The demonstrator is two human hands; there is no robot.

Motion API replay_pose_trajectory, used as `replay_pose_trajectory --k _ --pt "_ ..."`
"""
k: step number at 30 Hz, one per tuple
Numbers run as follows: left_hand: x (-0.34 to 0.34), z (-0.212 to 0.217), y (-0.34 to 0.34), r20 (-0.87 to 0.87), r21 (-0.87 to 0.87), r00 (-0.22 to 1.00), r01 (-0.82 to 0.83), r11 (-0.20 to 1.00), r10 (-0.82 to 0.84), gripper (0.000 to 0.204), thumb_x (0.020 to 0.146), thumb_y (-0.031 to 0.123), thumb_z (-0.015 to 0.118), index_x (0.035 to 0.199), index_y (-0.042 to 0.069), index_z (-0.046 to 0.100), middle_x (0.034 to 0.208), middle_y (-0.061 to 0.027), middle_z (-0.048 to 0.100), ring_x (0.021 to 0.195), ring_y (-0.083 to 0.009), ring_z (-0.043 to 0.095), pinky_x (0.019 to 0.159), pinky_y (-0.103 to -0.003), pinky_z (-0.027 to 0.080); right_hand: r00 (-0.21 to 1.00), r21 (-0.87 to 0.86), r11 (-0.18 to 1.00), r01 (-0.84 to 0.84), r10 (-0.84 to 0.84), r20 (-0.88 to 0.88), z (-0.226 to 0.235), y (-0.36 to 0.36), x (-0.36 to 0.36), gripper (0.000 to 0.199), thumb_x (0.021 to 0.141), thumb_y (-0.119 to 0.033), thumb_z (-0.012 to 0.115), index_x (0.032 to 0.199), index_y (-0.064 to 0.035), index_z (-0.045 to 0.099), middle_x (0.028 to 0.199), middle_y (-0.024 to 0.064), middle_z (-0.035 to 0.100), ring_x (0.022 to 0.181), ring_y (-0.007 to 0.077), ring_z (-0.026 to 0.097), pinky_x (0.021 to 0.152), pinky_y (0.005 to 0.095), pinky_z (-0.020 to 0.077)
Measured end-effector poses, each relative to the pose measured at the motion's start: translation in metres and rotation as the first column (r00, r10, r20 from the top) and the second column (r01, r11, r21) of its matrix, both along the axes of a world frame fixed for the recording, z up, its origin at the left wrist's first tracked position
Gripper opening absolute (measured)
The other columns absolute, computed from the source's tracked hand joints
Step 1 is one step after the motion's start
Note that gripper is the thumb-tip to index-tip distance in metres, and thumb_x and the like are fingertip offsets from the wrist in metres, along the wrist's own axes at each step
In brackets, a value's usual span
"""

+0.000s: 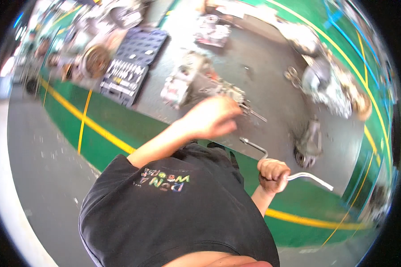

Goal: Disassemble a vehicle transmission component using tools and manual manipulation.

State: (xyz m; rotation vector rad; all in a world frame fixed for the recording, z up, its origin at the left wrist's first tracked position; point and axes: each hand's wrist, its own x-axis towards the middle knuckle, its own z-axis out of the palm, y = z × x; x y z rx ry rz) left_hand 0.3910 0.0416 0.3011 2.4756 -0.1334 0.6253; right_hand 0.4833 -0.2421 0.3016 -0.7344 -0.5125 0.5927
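My right hand point(274, 175) is closed around a crank-shaped speed wrench point(309, 177), a bent bare-metal rod held by the table's front edge. One end, with a socket-like tip, points up and left; the other reaches right. My left hand point(214, 116), blurred by motion, is above the table edge with thumb and fingers apart and nothing visible in it. Just beyond it sits a metal gearbox-like casting point(187, 78), partly covered by the hand. Thin metal rods point(256, 115) stick out from its right side.
A dark tool case point(131, 66) with sockets lies open at the left of the grey table point(254, 84). A smaller casting point(213, 31) stands at the back, ring-shaped parts point(292, 75) in the middle. More machine parts point(327, 84) line the right; a dark housing point(309, 142) sits near the front.
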Motion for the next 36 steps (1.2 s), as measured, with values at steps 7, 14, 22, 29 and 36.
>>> replay_pose_trajectory --k 7,14,22,29,36 --pt "-0.090 -0.007 -0.035 -0.163 -0.006 0.982 -0.093 0.996 0.091 0.028 0.086 0.031 0.068 0.095 0.005 0.060 0.080 -0.0112 0.063 0.076 -0.0308 0.063 0.067 -0.041 0.050 0.908 0.487 0.793 -0.365 0.418 0.001 0.090 0.096 -0.003 0.052 0.104 -0.044 0.040 0.060 -0.0182 0.035 0.051 -0.0065 0.033 0.042 0.0088 0.029 0.049 0.0266 0.0290" --pt "-0.199 0.019 0.002 0.039 -0.039 0.996 -0.080 0.996 0.082 0.030 0.089 0.035 0.065 0.083 0.006 0.059 0.071 -0.0122 0.061 0.063 -0.0332 0.062 0.056 -0.043 0.048 0.871 0.472 0.744 -0.473 0.477 0.120 0.144 0.129 -0.094 0.054 0.107 -0.035 0.034 0.055 -0.0201 0.037 0.041 -0.0089 0.032 0.031 0.0033 0.026 0.035 0.0212 0.0215" --pt "-0.411 -0.070 0.139 -0.528 -0.157 0.456 -0.882 0.445 0.717 0.026 0.097 0.025 0.053 0.092 0.003 0.066 0.084 -0.0164 0.067 0.078 -0.0324 0.066 0.068 -0.039 0.053 0.835 0.594 0.793 -0.135 -0.231 0.499 0.243 0.066 -0.144 0.036 0.084 -0.016 0.056 0.057 -0.0213 0.034 0.045 -0.0125 0.028 0.037 0.0056 0.027 0.044 0.0235 0.0251" --pt "-0.534 -0.255 0.229 -0.432 -0.347 0.391 -0.904 0.251 0.813 0.014 0.090 0.015 0.058 0.099 0.005 0.062 0.082 -0.0136 0.064 0.075 -0.0247 0.062 0.070 -0.034 0.051 0.839 -0.530 0.661 0.531 -0.499 0.218 0.123 -0.019 -0.097 0.044 0.092 -0.036 0.062 0.062 -0.0168 0.038 0.050 -0.0038 0.034 0.043 0.0084 0.030 0.042 0.0278 0.0220" --pt "-0.638 -0.366 0.101 -0.948 0.289 -0.159 -0.798 0.529 0.277 0.028 0.081 0.027 0.063 0.099 0.009 0.074 0.106 -0.0153 0.071 0.095 -0.0299 0.069 0.083 -0.042 0.056 0.954 -0.963 -0.270 -0.013 -0.292 0.069 -0.227 -0.041 -0.238 0.046 0.092 -0.048 0.063 0.068 -0.0092 0.060 0.059 0.0011 0.049 0.054 0.0157 0.042 0.049 0.0389 0.0330"
